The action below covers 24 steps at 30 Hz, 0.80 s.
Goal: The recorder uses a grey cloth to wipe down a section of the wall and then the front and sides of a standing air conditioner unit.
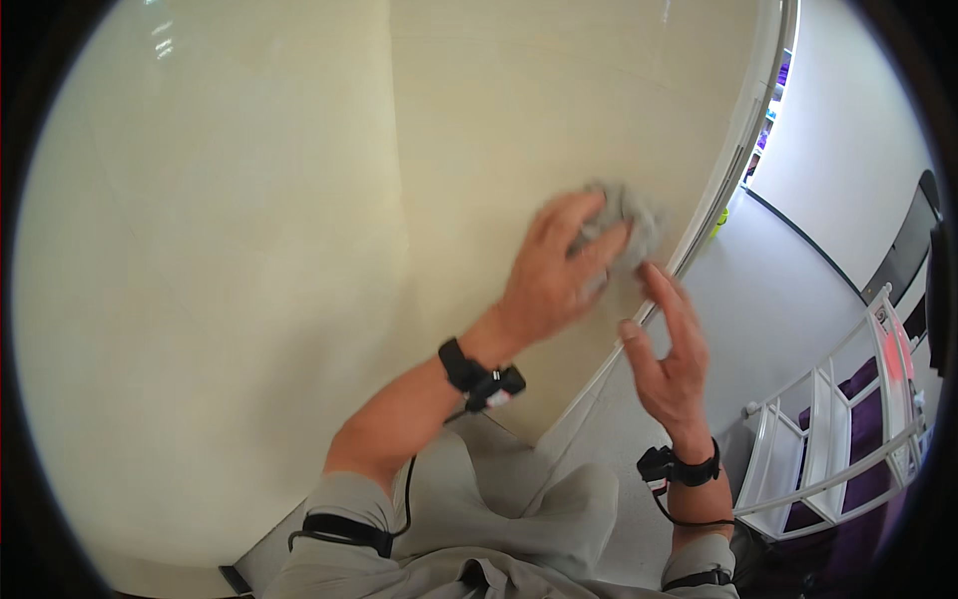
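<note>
My left hand (pixel 550 266) grips a crumpled grey cloth (pixel 636 217) and presses it towards the cream wall (pixel 509 120). The cloth and the fingers on it are blurred. Just right of the cloth, my right hand (pixel 673 352) is raised with thumb and fingers apart, holding nothing. Its fingertips come close to the cloth's lower edge; whether they touch it I cannot tell. Each wrist wears a black strap with a small device and a cable.
A glossy cream wall panel (pixel 209 224) meets the wall at an inside corner. A white frame edge (pixel 737 161) runs along the right. A white metal shelf rack (pixel 831 442) with purple cloth stands at lower right on the grey floor (pixel 778 277). A yellow-green object (pixel 719 222) lies beyond the edge.
</note>
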### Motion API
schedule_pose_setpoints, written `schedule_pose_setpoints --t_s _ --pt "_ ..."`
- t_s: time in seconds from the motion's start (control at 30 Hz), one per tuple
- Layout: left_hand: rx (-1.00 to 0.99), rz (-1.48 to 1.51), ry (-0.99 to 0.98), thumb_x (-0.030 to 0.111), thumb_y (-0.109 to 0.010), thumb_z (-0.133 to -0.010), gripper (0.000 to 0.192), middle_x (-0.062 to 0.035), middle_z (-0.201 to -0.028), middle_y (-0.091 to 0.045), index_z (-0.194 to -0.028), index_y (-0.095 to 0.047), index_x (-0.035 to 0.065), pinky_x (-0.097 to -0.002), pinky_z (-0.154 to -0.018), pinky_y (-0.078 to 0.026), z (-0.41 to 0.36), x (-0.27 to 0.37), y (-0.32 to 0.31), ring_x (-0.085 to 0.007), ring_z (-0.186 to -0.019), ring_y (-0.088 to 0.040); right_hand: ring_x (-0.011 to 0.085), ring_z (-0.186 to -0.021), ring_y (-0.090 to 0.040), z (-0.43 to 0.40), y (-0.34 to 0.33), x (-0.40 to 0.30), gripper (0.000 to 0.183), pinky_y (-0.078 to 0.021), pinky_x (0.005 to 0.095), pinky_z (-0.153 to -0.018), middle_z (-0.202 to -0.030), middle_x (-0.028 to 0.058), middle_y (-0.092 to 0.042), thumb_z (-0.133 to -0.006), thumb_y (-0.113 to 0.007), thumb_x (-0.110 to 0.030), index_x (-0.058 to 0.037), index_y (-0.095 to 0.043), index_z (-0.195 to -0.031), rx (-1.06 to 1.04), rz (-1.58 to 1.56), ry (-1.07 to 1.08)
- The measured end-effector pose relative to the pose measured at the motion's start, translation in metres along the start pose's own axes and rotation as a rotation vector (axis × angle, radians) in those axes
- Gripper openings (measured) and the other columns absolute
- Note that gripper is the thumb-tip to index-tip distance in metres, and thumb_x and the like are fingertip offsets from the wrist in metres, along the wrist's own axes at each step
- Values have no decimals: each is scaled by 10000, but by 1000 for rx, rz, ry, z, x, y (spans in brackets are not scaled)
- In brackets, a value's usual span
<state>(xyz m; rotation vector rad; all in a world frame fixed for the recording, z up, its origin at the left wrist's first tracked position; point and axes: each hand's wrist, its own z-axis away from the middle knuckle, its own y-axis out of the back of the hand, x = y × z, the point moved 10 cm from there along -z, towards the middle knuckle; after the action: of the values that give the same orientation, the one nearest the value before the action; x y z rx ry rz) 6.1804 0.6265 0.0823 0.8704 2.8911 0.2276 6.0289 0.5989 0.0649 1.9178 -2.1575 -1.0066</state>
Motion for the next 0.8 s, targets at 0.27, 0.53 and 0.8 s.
schedule_pose_setpoints --t_s 0.27,0.53,0.8 --pt "279 -510 4 150 -761 -842 538 -228 -1368 -583 -1328 -589 -2 -463 -1064 -455 -54 -149 88 -409 -1252 -548 395 -1359 -510 -26 38 32 644 -416 457 -1126 -1469 253 -514 -901 -738 -90 49 -467 -1469 371 129 9" --pt "320 -407 408 170 -730 -883 604 -292 -1474 -454 -1394 -495 -49 -525 -1151 -346 77 -140 53 -461 -1382 -411 408 -1463 -380 -23 9 63 637 -309 470 -1202 -1575 275 -388 -1019 -609 -201 61 -352 -1540 433 142 97" --pt "27 -182 -25 76 -827 -746 559 -245 -1433 -484 -1258 -608 34 -573 -1101 -428 43 -1 -15 -495 -1377 -428 406 -1464 -374 -2 17 74 619 -298 474 -1204 -1571 286 -385 -1052 -536 -251 105 -348 -1523 522 114 154"
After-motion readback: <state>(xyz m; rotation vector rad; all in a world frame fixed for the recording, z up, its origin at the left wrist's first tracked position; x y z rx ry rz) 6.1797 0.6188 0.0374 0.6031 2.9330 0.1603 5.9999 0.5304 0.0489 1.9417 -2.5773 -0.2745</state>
